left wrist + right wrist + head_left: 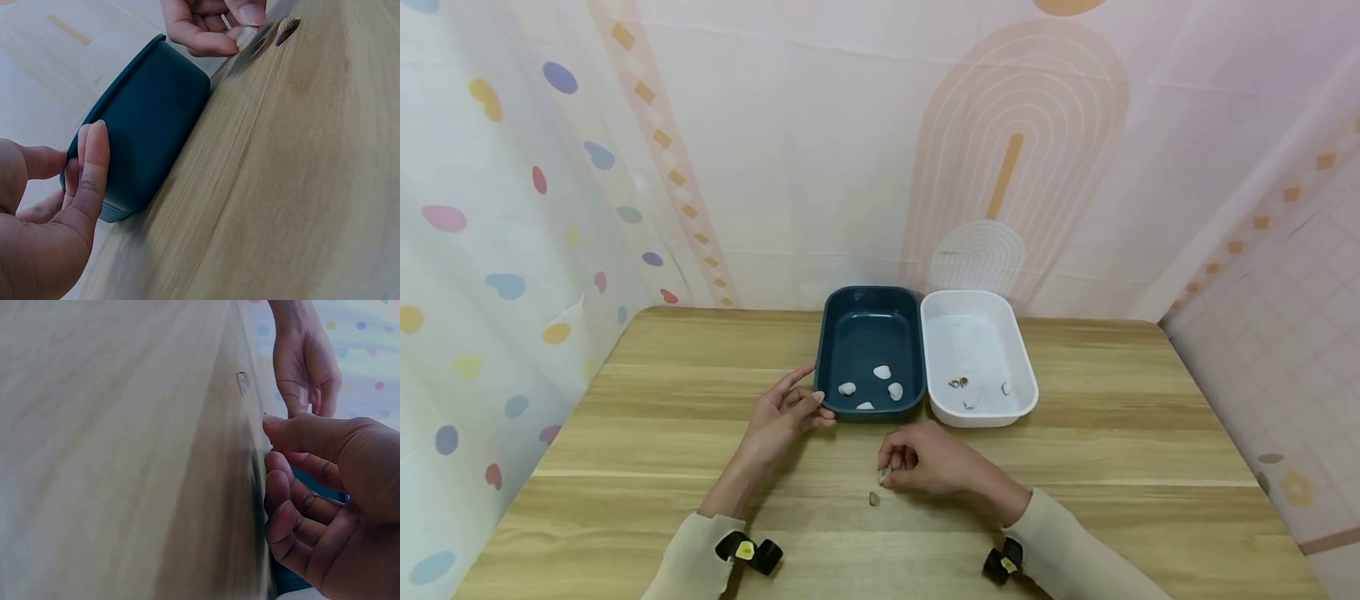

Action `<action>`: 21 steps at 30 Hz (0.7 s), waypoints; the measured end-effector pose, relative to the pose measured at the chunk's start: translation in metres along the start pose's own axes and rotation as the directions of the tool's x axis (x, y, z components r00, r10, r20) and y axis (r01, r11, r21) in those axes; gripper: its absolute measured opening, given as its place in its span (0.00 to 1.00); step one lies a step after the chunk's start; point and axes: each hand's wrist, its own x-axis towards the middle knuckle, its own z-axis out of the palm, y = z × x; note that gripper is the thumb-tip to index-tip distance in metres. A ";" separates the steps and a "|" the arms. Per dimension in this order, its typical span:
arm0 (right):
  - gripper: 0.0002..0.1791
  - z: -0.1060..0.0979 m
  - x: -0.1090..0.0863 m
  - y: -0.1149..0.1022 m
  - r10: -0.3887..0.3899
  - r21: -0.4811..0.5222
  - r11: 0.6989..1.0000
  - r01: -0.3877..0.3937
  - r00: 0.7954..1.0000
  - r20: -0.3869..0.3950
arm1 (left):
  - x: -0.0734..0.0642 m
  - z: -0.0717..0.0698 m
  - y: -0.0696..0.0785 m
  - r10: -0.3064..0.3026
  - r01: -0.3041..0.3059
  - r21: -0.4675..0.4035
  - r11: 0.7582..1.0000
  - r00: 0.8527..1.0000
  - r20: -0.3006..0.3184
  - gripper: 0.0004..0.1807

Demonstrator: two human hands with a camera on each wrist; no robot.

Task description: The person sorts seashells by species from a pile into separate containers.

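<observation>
My left hand point(778, 419) pinches the near left corner of a dark teal dish point(868, 414), thumb on the rim and fingers against the outer wall. Several white seashells point(882, 372) lie inside that dish. Between thumb and fingertips, my right hand point(931, 458) holds a small pale seashell point(883, 476) just above the table in front of the dishes. A brown seashell point(874, 499) rests on the wood close to it; in the left wrist view this shell point(287, 30) looks ridged. The right wrist view mostly hides the held shell behind the thumb.
A white dish point(985, 421) stands right beside the teal one, with small brown shells point(958, 383) and pale shells point(970, 402) inside. Both are near the back of the wooden table point(662, 433). Patterned cloth point(820, 150) hangs behind the table and at its sides.
</observation>
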 end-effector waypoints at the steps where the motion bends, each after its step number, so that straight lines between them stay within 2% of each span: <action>1: 0.03 -0.001 -0.001 0.000 -0.001 0.002 1.000 0.001 1.000 -0.005 | 0.000 0.000 0.000 -0.001 0.001 0.000 1.000 1.000 0.002 0.32; 11: 0.04 -0.015 -0.013 -0.005 0.007 0.008 1.000 -0.007 0.997 -0.076 | 0.000 -0.001 0.000 -0.011 0.011 0.022 1.000 1.000 -0.004 0.33; 21: 0.06 -0.037 -0.028 -0.007 -0.038 -0.013 0.999 0.036 0.987 -0.158 | 0.000 -0.001 0.000 -0.013 0.013 0.018 1.000 1.000 -0.003 0.32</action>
